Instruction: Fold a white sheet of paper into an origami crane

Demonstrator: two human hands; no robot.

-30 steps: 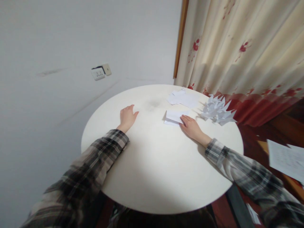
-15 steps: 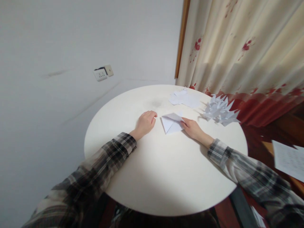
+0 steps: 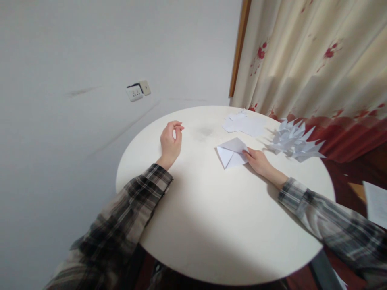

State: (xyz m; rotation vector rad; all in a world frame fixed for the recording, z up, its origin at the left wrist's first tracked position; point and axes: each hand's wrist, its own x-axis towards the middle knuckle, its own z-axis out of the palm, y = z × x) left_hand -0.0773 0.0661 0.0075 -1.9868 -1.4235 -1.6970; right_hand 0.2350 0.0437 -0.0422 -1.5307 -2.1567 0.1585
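A folded white paper (image 3: pixel 232 154) lies right of the middle of the round white table (image 3: pixel 211 225), with triangular folds showing on its left part. My right hand (image 3: pixel 256 160) grips its right edge between thumb and fingers. Away to the left, my left hand (image 3: pixel 171 141) is raised over the table, its fingers curved and a gap between thumb and fingers, with nothing held. Beyond the folded paper are flat white paper pieces (image 3: pixel 242 122). To the right stands a cluster of pointed folded paper shapes (image 3: pixel 294 139).
Behind the table is a grey-white wall (image 3: pixel 90 48) with a socket (image 3: pixel 134 93). A patterned curtain (image 3: pixel 302 72) hangs at the back right. Printed sheets (image 3: pixel 376 203) lie beyond the table's right edge.
My left hand has moved left and away from the folded paper, and its fingers have loosened. My right hand still grips the paper. The whole view has shifted slightly.
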